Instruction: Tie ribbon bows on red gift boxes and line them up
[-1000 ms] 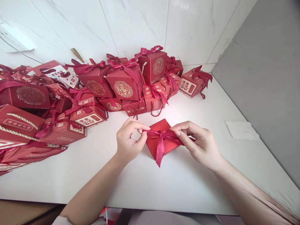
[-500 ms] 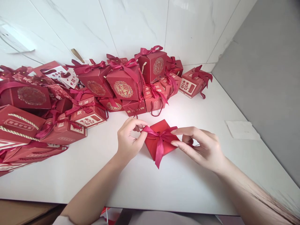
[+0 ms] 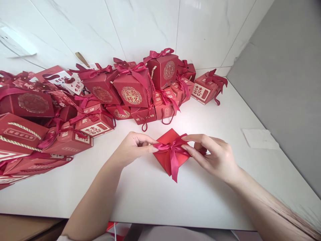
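In the head view, a small red gift box [image 3: 164,162] stands on the white table in front of me, seen from above. A crimson ribbon [image 3: 174,160] is tied in a bow across its top, one tail hanging over the near side. My left hand [image 3: 136,147] pinches the bow's left loop between thumb and fingers. On the other side, my right hand [image 3: 213,152] pinches the right part of the bow at the box's right corner. The box's sides are mostly hidden under its top.
Several finished-looking red boxes with bows [image 3: 132,88] are piled along the tiled wall [image 3: 147,26] and down the left. One box [image 3: 205,88] sits apart at the back right. A white paper sheet [image 3: 259,138] lies on the table [image 3: 185,204] at the right.
My left hand has shifted slightly left and down, its fingers now stretched flatter along the loop. The box has turned a little, and the ribbon tail has swung right.
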`<state>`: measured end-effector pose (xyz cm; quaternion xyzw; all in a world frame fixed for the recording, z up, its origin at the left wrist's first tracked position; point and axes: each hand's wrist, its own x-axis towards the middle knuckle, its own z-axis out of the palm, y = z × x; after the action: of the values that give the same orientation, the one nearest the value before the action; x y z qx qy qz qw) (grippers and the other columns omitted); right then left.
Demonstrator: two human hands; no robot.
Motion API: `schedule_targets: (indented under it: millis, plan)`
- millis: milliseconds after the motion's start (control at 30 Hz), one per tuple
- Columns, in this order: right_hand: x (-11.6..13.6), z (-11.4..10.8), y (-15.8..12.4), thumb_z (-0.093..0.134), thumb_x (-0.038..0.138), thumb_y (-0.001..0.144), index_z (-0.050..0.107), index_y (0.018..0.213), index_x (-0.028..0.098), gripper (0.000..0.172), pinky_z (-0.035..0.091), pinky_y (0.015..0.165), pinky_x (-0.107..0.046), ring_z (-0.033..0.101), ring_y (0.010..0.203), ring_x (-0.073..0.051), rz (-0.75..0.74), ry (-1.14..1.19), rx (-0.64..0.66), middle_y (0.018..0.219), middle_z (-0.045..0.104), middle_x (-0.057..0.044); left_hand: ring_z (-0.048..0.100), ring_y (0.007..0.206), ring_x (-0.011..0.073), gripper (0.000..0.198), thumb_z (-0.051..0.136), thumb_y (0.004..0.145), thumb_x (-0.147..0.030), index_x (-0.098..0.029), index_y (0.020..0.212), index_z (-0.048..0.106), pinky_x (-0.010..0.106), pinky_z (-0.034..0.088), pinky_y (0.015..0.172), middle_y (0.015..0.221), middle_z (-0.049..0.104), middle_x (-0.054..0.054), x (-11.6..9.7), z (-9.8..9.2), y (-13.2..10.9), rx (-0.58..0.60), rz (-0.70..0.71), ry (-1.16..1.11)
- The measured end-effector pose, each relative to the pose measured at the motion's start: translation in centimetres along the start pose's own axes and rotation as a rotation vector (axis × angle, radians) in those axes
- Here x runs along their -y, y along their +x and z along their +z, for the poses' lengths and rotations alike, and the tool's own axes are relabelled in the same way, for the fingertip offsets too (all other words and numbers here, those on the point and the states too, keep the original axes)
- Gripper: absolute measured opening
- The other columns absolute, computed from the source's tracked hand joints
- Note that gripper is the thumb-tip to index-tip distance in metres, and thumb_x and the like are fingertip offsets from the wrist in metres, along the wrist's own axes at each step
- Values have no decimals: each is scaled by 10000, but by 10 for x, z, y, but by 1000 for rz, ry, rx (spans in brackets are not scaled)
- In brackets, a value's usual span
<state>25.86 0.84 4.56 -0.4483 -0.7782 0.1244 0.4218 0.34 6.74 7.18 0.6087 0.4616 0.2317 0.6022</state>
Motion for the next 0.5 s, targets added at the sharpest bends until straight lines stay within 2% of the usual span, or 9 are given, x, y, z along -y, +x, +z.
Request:
schedule_targets:
  millis: [100,233,367,500]
  plan:
    - [-2,2,0,573,218,971,604,1096,255,134,428,507,-255,515,469,-110,17,-15,3,622,621,41,239,390,44,274,726,803,-430,-161,766,762,217,151,391,405,374,-59,-6,-6,-5,147,-107,22]
    - [-5,4,-1,545,200,976,620,1069,251,130,415,502,-253,529,483,-112,21,-22,9,615,616,36,180,299,27,314,658,853,-446,-161,722,657,185,121,341,325,331,-84,-5,-6,-5,288,-188,-205]
    - [-6,5,-2,559,192,971,616,1070,242,125,405,499,-247,498,481,-107,21,-29,4,591,567,47,188,213,40,319,619,879,-429,-172,695,581,171,104,257,308,401,-74,-4,-6,-3,323,-257,-343]
    - [-5,2,0,567,209,973,617,1078,234,119,402,492,-246,470,469,-105,10,-27,-13,575,539,52,240,202,37,302,644,867,-413,-164,702,595,148,156,249,324,461,-61,-4,-8,-2,331,-255,-327]
